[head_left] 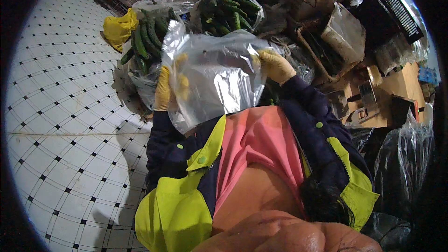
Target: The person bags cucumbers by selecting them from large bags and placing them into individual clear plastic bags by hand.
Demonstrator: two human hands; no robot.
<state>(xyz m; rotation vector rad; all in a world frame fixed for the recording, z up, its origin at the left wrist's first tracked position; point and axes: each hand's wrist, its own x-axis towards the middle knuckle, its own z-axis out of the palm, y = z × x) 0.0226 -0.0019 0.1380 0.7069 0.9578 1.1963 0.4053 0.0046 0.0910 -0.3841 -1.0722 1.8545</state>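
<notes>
A clear plastic bag is spread out in front of my chest, with light glaring off its sheet. My left hand, in a yellow work glove, grips its left side; some of the gloved fingers show through the film. At the upper right corner, my right hand, gloved the same way, pinches the plastic, its fingertips partly behind it. Cucumbers fill an open plastic bag just beyond my left hand. Past the top edge of the sheet lies another bagged heap of cucumbers.
A yellow plastic bag sits at the far left of the cucumbers. At right are a dirty pale bin, a black plastic crate and a brown surface with several objects. White tiled floor spreads to my left.
</notes>
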